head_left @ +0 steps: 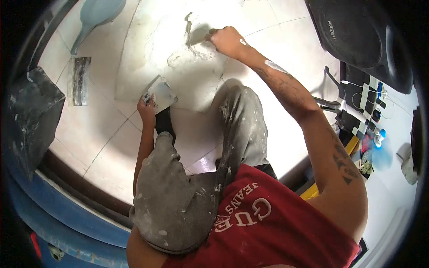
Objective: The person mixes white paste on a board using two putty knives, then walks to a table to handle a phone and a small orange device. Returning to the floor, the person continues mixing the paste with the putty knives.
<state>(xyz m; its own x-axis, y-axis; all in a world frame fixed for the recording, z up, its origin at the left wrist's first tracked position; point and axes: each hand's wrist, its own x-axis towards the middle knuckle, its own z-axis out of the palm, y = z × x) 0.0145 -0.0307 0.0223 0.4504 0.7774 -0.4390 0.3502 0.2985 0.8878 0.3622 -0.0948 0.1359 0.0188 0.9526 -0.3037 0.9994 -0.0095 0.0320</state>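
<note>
My left hand (146, 108) grips a flat, squarish scraper (161, 94) with white and dark smears, held low over the floor by my foot. My right hand (226, 41) is closed, reaching forward above a pale sheet (134, 80) on the tiles. Whatever its fingers hold, if anything, is hidden. Below and beside that hand, a whitish crumbly smear (190, 56) with ragged edges lies on the sheet. White residue marks my right wrist and forearm. My knees, in grey stained trousers (243, 120), are bent close to the sheet.
A grey-blue long-handled dipper (100, 13) and a smeared flat strip (80, 81) lie on the left. A dark, stained box-shaped object (35, 116) stands at the left edge, above a blue ledge (80, 219). At right are a black chair-like object (357, 35) and cables.
</note>
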